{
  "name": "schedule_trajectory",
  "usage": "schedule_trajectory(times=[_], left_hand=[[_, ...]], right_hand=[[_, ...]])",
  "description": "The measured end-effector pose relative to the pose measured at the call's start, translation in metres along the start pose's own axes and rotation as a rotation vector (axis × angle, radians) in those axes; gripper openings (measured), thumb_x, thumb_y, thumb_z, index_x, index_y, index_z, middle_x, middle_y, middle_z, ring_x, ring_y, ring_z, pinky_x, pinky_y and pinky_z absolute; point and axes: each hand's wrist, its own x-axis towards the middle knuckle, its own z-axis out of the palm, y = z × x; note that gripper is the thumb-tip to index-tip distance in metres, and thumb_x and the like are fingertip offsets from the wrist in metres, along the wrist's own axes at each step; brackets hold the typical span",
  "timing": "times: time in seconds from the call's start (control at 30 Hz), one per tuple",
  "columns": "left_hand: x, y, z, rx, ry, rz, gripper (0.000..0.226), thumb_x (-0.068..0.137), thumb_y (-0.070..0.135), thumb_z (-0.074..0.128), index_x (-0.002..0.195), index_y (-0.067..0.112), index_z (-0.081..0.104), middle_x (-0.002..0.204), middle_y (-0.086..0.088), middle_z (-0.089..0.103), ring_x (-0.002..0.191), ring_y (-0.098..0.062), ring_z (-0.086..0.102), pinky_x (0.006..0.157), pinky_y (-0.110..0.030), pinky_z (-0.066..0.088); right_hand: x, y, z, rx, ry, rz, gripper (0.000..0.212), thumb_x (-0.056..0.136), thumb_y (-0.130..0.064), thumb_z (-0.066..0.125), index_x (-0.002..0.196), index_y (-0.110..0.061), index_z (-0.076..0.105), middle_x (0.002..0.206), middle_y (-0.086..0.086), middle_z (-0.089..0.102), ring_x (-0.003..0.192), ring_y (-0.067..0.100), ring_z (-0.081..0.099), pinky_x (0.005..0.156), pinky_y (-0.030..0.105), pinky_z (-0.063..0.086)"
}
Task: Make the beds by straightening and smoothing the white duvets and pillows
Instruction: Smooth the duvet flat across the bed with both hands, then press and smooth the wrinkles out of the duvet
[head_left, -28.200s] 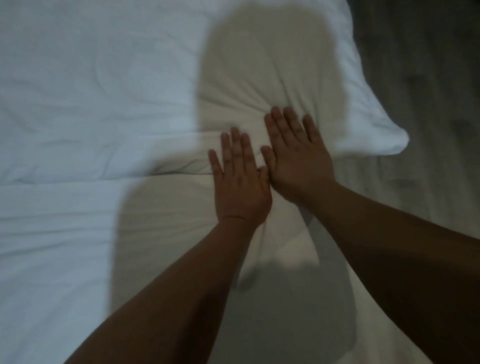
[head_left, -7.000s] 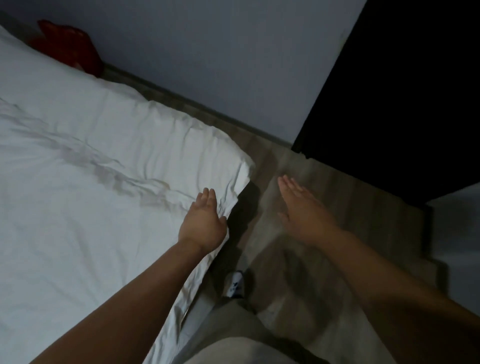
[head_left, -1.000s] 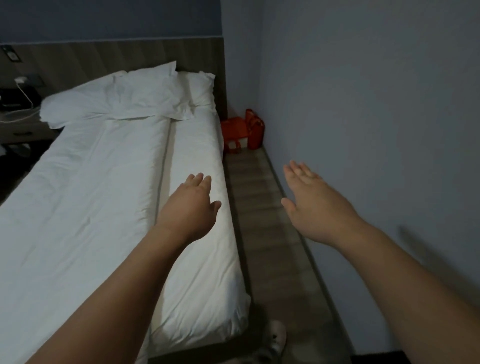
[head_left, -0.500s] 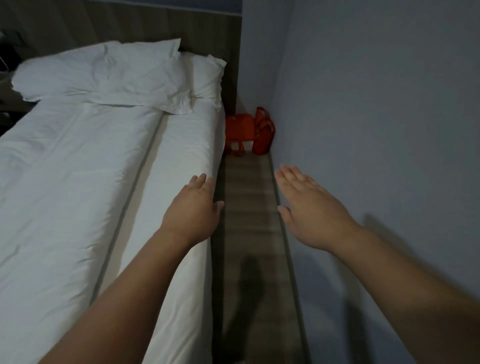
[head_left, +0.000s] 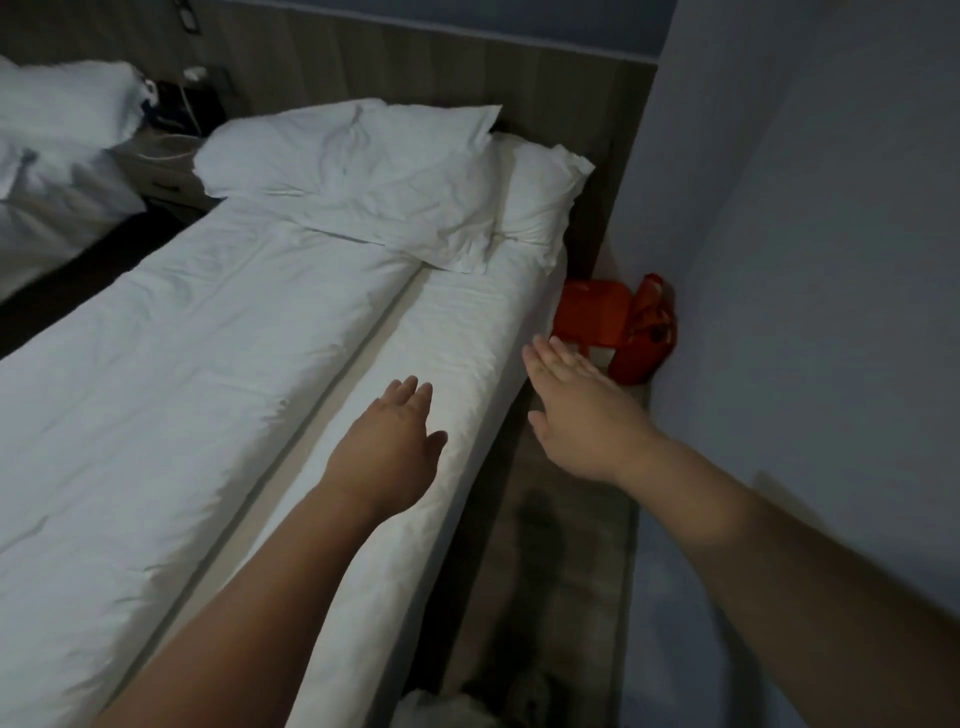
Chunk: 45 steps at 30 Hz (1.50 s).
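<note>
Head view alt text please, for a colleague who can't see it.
Both hands reach forward open and empty: the left hand over the right edge of the bed, the right hand over the floor beside the wall. A white duvet lies along it; rumpled pillows sit at the headboard, red bags in the corner.

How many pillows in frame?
3. The crumpled pillow at the head of the near bed; the smaller pillow partly under its right end; the far pillow on the left bed. Others may be hidden.
</note>
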Motion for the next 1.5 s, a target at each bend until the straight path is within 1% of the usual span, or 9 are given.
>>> schedule_trajectory(times=[0.2,0.43,0.7,0.83,0.97,1.07,1.17,1.37,1.5], left_hand=[[0.090,-0.016,-0.013,-0.023,0.079,-0.175,0.066,0.105,0.036,0.049,0.161,0.013,0.023,0.168,-0.004,0.018,0.155,-0.019,0.014,0.124,-0.031,0.019],[0.236,-0.039,-0.009,-0.063,0.088,-0.299,0.063,0.104,0.034,0.050,0.159,0.013,0.026,0.167,-0.004,0.021,0.152,-0.022,0.024,0.120,-0.032,0.025],[0.427,-0.028,-0.028,-0.062,0.029,-0.255,0.065,0.105,0.036,0.048,0.160,0.014,0.022,0.169,-0.004,0.016,0.155,-0.020,0.014,0.123,-0.034,0.022],[0.517,-0.016,-0.027,-0.055,0.025,-0.231,0.065,0.106,0.034,0.047,0.161,0.014,0.020,0.169,-0.003,0.014,0.156,-0.018,0.007,0.123,-0.030,0.013],[0.598,-0.009,-0.016,-0.067,0.023,-0.283,0.065,0.106,0.033,0.047,0.161,0.014,0.020,0.169,-0.003,0.015,0.156,-0.018,0.007,0.123,-0.030,0.014],[0.641,-0.001,-0.010,-0.089,-0.004,-0.376,0.064,0.105,0.032,0.049,0.160,0.013,0.022,0.168,-0.004,0.017,0.156,-0.020,0.011,0.123,-0.032,0.016],[0.678,0.005,-0.006,-0.106,-0.034,-0.433,0.059,0.104,0.030,0.051,0.157,0.011,0.031,0.167,-0.005,0.023,0.154,-0.022,0.020,0.123,-0.034,0.024],[0.737,-0.004,0.001,-0.119,-0.099,-0.484,0.058,0.105,0.028,0.049,0.158,0.013,0.030,0.167,-0.004,0.021,0.155,-0.021,0.014,0.124,-0.037,0.023],[0.765,-0.020,0.015,-0.106,-0.167,-0.471,0.049,0.104,0.027,0.051,0.150,0.013,0.042,0.157,-0.004,0.039,0.147,-0.023,0.031,0.118,-0.037,0.032]], right_hand=[[0.138,0.037,-0.025,-0.066,-0.046,-0.213,0.070,0.107,-0.030,0.037,0.162,-0.012,-0.004,0.170,0.004,-0.011,0.156,0.017,-0.010,0.126,0.032,-0.003],[0.297,0.108,-0.041,-0.127,-0.056,-0.290,0.071,0.107,-0.030,0.038,0.162,-0.013,-0.004,0.170,0.004,-0.011,0.156,0.017,-0.011,0.124,0.031,-0.004],[0.445,0.210,-0.069,-0.187,-0.113,-0.263,0.071,0.106,-0.027,0.036,0.162,-0.013,-0.006,0.169,0.002,-0.013,0.155,0.015,-0.013,0.126,0.032,-0.005],[0.529,0.259,-0.068,-0.208,-0.129,-0.294,0.071,0.105,-0.026,0.037,0.162,-0.013,-0.002,0.170,0.003,-0.009,0.156,0.016,-0.010,0.127,0.032,-0.002],[0.613,0.306,-0.065,-0.210,-0.149,-0.362,0.069,0.105,-0.023,0.036,0.162,-0.012,0.000,0.170,0.003,-0.007,0.156,0.016,-0.007,0.127,0.032,0.000],[0.670,0.340,-0.063,-0.212,-0.199,-0.411,0.069,0.104,-0.020,0.037,0.162,-0.013,0.001,0.170,0.003,-0.006,0.156,0.016,-0.007,0.126,0.032,0.001],[0.724,0.369,-0.063,-0.263,-0.258,-0.470,0.069,0.103,-0.020,0.038,0.162,-0.012,0.003,0.171,0.005,-0.004,0.157,0.017,-0.005,0.126,0.032,0.001],[0.803,0.398,-0.052,-0.376,-0.377,-0.555,0.066,0.104,-0.017,0.036,0.162,-0.010,0.005,0.171,0.007,-0.001,0.157,0.020,-0.002,0.126,0.033,0.004],[0.826,0.410,-0.042,-0.447,-0.464,-0.546,0.065,0.105,-0.017,0.035,0.162,-0.009,0.005,0.170,0.009,0.000,0.157,0.022,0.001,0.125,0.034,0.005]])
